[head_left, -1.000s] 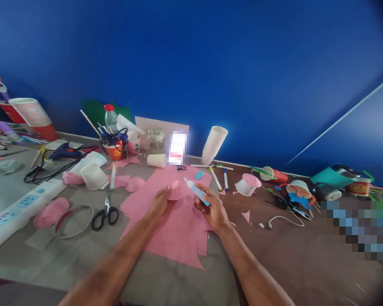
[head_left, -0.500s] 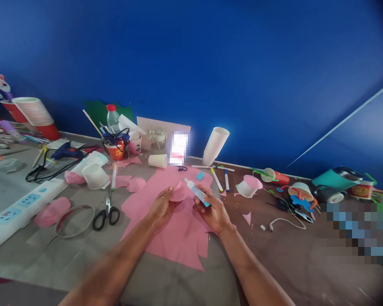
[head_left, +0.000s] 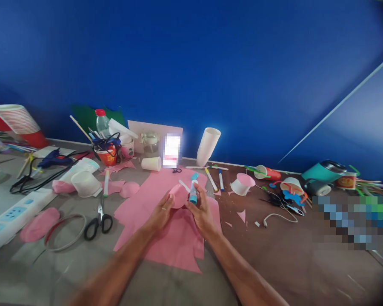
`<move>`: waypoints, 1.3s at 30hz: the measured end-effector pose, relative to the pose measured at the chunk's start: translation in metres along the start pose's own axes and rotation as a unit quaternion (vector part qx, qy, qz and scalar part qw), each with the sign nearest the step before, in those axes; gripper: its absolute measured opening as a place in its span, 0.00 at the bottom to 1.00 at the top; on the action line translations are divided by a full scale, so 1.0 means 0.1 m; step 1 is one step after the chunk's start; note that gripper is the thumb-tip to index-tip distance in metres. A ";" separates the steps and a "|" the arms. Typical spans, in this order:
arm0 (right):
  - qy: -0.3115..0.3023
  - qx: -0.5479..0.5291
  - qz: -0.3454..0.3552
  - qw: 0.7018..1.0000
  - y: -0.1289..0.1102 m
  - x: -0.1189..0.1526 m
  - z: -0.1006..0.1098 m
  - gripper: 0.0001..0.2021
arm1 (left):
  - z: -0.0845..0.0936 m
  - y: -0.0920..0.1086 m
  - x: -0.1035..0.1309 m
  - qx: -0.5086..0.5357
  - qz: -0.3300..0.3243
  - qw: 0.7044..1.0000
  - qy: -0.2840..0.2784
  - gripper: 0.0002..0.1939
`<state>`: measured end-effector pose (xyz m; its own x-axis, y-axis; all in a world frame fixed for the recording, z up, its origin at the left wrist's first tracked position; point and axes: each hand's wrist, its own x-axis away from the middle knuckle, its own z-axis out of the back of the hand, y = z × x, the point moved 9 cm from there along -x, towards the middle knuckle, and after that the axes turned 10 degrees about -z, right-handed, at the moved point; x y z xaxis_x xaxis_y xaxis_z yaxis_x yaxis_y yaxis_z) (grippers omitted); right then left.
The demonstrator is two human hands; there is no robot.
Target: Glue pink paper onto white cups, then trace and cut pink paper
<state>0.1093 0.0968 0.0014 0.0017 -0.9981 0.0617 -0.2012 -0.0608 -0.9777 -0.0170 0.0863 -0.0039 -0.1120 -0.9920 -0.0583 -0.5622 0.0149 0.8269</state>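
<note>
Fingers of the left hand point(head_left: 161, 214) and of the right hand point(head_left: 203, 213) are bent almost closed, and each hand holds one thing. On the counter point(head_left: 274, 259) lies a large pink sheet point(head_left: 175, 247) with ragged edges, below both hands. Above it, the left hand pinches a round pink paper point(head_left: 179, 197) at its left edge. The right hand grips a smaller blue-and-white tube point(head_left: 194, 194), just beside this paper; whether these two touch, I cannot tell.

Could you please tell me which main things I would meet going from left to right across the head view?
White power strip, black-handled scissors, left hand, pink disc, blue-and-white tube, yellow-ended marker, blue-ended marker, pink-topped cup, red cup, teal flask.
</note>
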 end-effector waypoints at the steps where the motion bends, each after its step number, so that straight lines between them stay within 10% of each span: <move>1: 0.006 0.012 0.008 1.000 0.00 0.00 0.00 0.34 | -0.01 -0.01 0.01 -0.007 0.002 1.000 -0.011 0.29; 12: 0.022 0.186 0.074 0.980 -0.10 -0.11 0.16 0.34 | -0.09 0.07 0.01 -0.017 0.000 0.997 -0.081 0.31; 22: -0.071 0.311 0.160 0.934 -0.17 0.02 -0.06 0.35 | 0.10 -0.03 0.00 -0.107 0.072 0.991 0.019 0.29; 31: -0.059 0.294 0.167 0.939 -0.29 0.01 -0.02 0.33 | -0.02 -0.09 0.00 -0.025 0.098 0.995 -0.015 0.20; 39: -0.081 0.158 0.111 0.978 -0.46 0.08 0.04 0.20 | 0.27 -0.02 -0.07 -0.071 0.014 0.995 0.071 0.19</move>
<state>0.1224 0.0913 0.0462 0.1527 -0.9742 -0.1663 0.0990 0.1825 -0.9782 -0.0368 0.0967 -0.0201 -0.0039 -0.9993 0.0371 -0.4383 0.0350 0.8981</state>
